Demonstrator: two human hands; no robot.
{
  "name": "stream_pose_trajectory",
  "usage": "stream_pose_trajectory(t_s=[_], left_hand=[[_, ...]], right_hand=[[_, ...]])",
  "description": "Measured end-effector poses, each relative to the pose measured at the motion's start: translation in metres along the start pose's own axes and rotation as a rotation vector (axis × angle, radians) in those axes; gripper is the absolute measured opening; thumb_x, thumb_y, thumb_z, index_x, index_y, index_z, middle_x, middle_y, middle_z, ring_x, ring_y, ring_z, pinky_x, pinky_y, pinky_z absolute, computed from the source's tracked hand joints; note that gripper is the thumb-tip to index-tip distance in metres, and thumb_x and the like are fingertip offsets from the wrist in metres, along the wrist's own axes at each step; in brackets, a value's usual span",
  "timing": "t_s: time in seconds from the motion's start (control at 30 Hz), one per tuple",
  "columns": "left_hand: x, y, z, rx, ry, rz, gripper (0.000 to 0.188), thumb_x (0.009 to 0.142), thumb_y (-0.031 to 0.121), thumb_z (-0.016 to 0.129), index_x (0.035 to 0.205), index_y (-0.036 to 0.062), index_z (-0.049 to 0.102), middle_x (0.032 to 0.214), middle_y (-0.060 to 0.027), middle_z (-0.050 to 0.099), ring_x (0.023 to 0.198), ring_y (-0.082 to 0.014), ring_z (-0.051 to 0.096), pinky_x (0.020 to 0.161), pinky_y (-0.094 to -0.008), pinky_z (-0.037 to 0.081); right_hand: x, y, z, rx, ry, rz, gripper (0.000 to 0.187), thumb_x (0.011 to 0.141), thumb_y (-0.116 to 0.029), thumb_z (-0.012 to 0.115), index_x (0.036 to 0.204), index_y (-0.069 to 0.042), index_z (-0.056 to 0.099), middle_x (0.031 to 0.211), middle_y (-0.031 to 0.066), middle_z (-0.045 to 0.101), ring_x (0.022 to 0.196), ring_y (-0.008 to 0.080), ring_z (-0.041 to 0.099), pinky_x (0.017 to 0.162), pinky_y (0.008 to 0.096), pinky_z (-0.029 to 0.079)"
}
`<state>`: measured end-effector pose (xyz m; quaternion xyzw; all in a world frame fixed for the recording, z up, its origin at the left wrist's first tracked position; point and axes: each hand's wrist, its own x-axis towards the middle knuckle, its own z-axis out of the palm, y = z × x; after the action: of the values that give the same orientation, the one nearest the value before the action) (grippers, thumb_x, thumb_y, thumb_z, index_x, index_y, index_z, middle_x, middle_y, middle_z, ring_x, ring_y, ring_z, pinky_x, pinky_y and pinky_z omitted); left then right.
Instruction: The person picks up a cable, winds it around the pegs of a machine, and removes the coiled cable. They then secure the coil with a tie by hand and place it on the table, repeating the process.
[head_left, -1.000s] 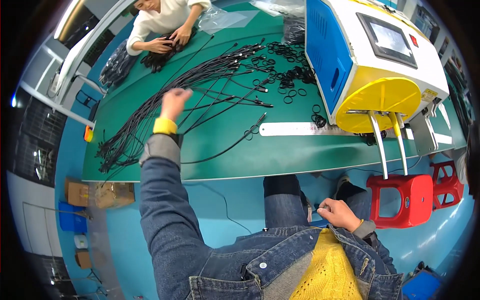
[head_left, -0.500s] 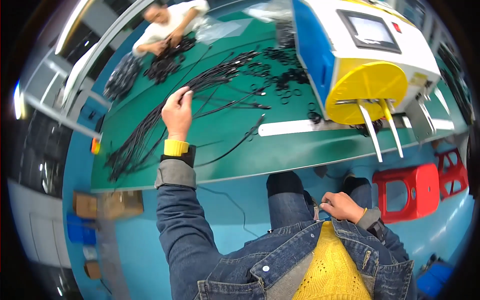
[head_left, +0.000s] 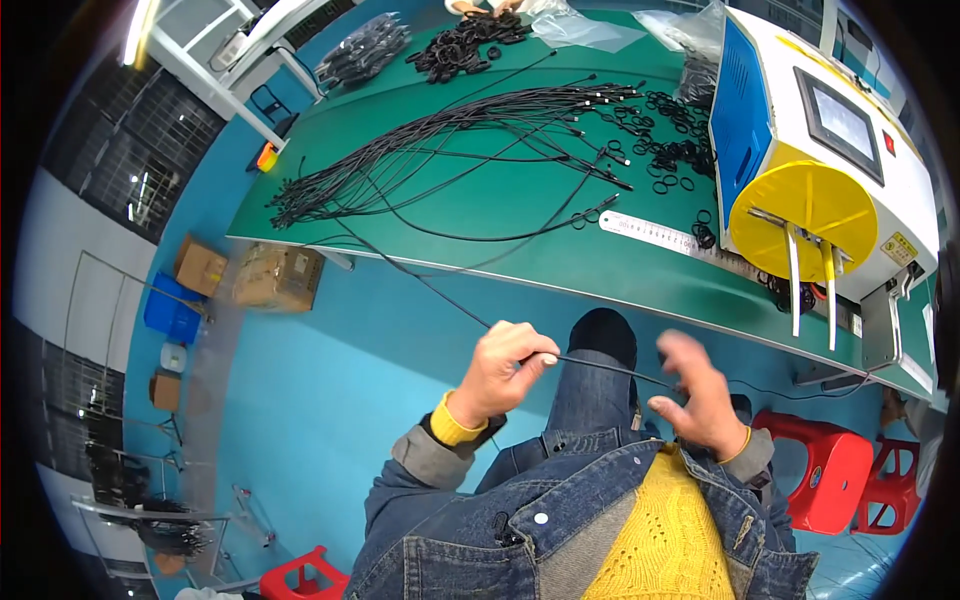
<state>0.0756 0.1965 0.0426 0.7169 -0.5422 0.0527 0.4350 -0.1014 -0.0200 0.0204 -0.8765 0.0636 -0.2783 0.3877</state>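
Observation:
In front of my lap, my left hand is closed on a thin black cable. One stretch of that cable trails from the fist up to the table edge; the other runs across toward my right hand. My right hand is beside this stretch, thumb and fingers apart, fingertips smeared by motion. Where the cable ends near that hand cannot be made out. A long bundle of black cables lies on the green table, some with light-coloured tips.
A white and blue machine with a yellow disc stands on the right, beside black rings and a steel ruler. Red stools stand at lower right, cardboard boxes at left. Another person's hands are at the far edge.
My left hand has come back from the cable bundle to my lap, now gripping a cable. My right hand has lifted from my lap and spread. My view has shifted.

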Motion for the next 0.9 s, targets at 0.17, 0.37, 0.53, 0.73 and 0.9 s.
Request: stream_pose_trajectory(t_s=[0.17,0.37,0.53,0.73,0.9], left_hand=[[0.005,0.006,0.043,-0.025,-0.281,-0.227,0.006,0.078,0.012,0.061,0.077,0.0056,0.061,0.069,-0.0081,0.059,0.062,-0.0244,0.054,0.059,-0.0333,0.042],[0.024,0.06,0.105,-0.197,-0.731,-0.15,0.013,0.081,0.013,0.059,0.089,0.0035,0.062,0.076,-0.0132,0.061,0.065,-0.0242,0.06,0.059,-0.0334,0.046],[0.087,0.151,0.121,-0.401,-0.788,-0.015,0.011,0.078,0.006,0.062,0.088,0.0007,0.061,0.071,-0.0117,0.06,0.059,-0.0157,0.057,0.054,-0.0259,0.044],[0.142,0.163,0.141,-0.217,-0.299,0.296,0.006,0.078,0.005,0.06,0.082,0.0014,0.061,0.068,-0.0123,0.055,0.058,-0.0233,0.054,0.053,-0.0301,0.043],[0.187,0.121,0.164,-0.093,-0.07,0.34,0.006,0.076,0.007,0.062,0.079,0.0017,0.064,0.068,-0.0112,0.054,0.059,-0.0238,0.053,0.055,-0.0306,0.042]], right_hand=[[-0.036,0.005,-0.032,0.127,-0.304,0.069,0.028,0.075,-0.009,0.062,0.101,-0.003,0.055,0.082,0.0131,0.058,0.063,0.028,0.056,0.058,0.0297,0.046],[-0.073,0.013,-0.075,-0.218,-0.148,0.013,0.02,0.072,-0.01,0.065,0.09,-0.005,0.058,0.068,0.0092,0.054,0.063,0.0255,0.057,0.051,0.0336,0.046],[-0.088,0.014,-0.121,-0.342,0.166,-0.169,0.026,0.067,-0.012,0.068,0.09,-0.006,0.059,0.068,0.0068,0.053,0.058,0.0231,0.053,0.047,0.0353,0.043],[-0.058,0.009,-0.147,-0.741,0.575,-0.178,0.032,0.067,-0.007,0.063,0.098,-0.002,0.06,0.075,0.0088,0.057,0.062,0.0245,0.057,0.055,0.0319,0.047],[-0.008,0.046,-0.13,-0.709,0.611,0.003,0.016,0.073,-0.005,0.058,0.089,-0.002,0.057,0.073,0.01,0.059,0.065,0.026,0.059,0.056,0.0334,0.048]])
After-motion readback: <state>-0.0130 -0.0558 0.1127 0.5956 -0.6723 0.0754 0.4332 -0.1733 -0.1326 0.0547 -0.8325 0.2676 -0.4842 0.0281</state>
